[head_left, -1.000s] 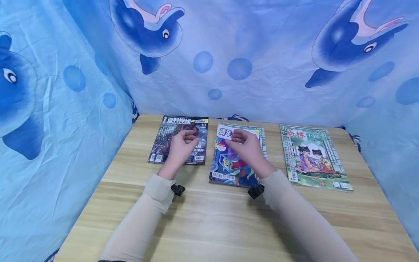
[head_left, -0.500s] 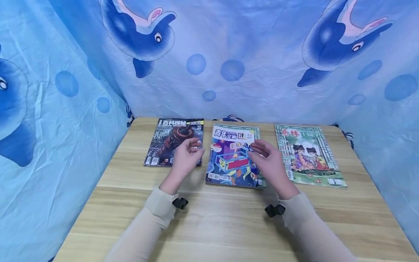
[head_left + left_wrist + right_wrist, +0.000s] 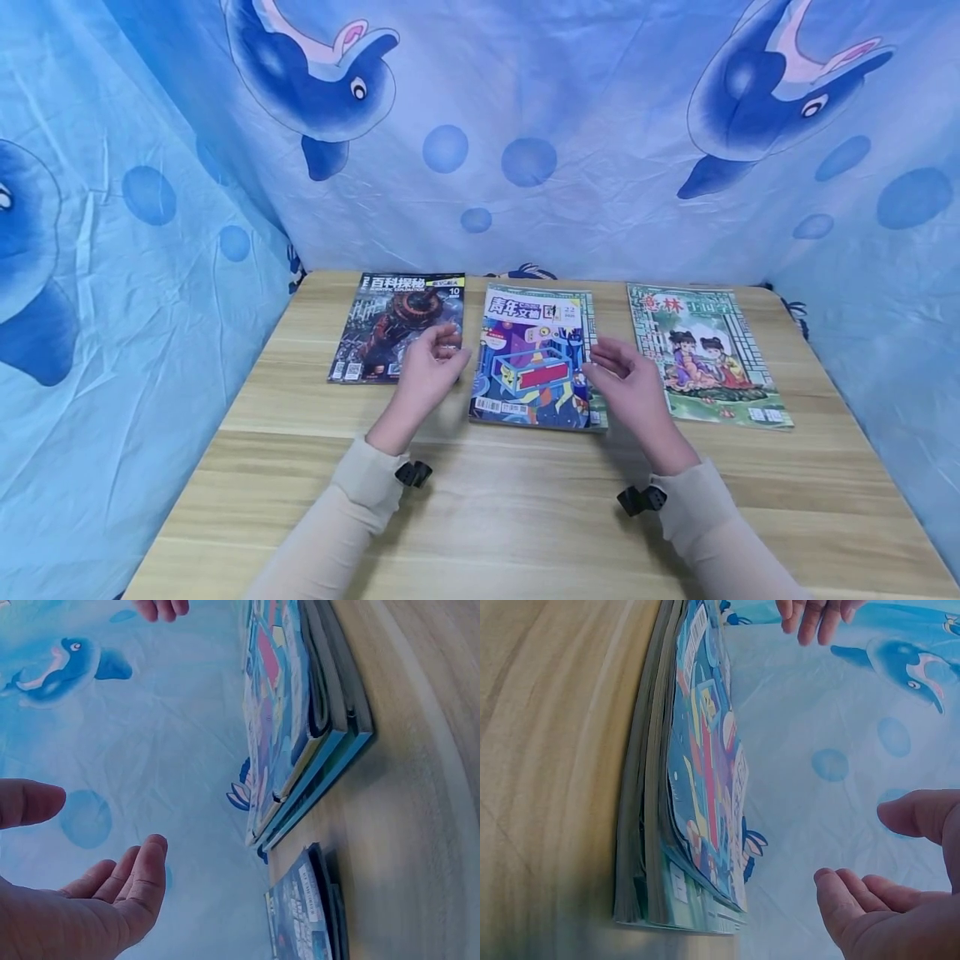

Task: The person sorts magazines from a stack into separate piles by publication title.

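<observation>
You are drawing both hands back and apart from the middle magazine stack (image 3: 534, 358). A second ago your right hand (image 3: 628, 387) was lying over its cover and your left hand (image 3: 429, 372) was over the dark magazine (image 3: 397, 327) on the left; now both are flanking the middle stack, one at each side edge, hovering just above the tabletop (image 3: 525, 508). Your fingers are loosely bent and holding nothing, which the wrist views confirm: the left hand (image 3: 82, 900) and the right hand (image 3: 889, 900) are both showing empty palms. The stack is lying flat at the centre of the tabletop, its colourful cover fully uncovered, several issues thick as the right wrist view of its edge (image 3: 649, 795) shows. The green magazine (image 3: 701, 354) is lying apart on the right. Judging by this, you are lining up to take the stack by its two sides.
</observation>
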The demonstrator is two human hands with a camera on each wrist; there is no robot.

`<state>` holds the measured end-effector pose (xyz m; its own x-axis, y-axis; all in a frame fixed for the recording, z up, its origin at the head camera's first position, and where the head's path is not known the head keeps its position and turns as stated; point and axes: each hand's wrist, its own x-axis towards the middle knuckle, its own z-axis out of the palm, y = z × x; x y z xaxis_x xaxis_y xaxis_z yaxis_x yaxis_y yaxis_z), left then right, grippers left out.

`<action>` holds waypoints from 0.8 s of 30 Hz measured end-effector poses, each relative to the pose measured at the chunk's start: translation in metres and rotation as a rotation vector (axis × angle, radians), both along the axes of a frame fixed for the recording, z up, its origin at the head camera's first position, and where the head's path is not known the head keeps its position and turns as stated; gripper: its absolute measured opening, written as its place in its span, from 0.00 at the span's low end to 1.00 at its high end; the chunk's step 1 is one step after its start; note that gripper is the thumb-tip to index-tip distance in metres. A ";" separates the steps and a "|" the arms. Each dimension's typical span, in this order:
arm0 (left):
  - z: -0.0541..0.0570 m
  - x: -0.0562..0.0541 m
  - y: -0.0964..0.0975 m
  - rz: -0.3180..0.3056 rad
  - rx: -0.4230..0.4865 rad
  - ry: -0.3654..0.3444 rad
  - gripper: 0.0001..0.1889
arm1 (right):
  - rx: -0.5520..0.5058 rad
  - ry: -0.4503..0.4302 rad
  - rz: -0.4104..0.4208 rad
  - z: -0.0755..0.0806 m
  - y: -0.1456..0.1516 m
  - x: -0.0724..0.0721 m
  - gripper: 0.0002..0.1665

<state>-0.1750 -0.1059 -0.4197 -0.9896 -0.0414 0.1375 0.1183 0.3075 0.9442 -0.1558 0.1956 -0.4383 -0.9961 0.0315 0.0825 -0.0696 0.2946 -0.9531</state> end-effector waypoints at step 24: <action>-0.013 -0.019 0.009 -0.016 -0.116 -0.131 0.27 | 0.077 -0.157 -0.049 -0.005 0.000 0.008 0.36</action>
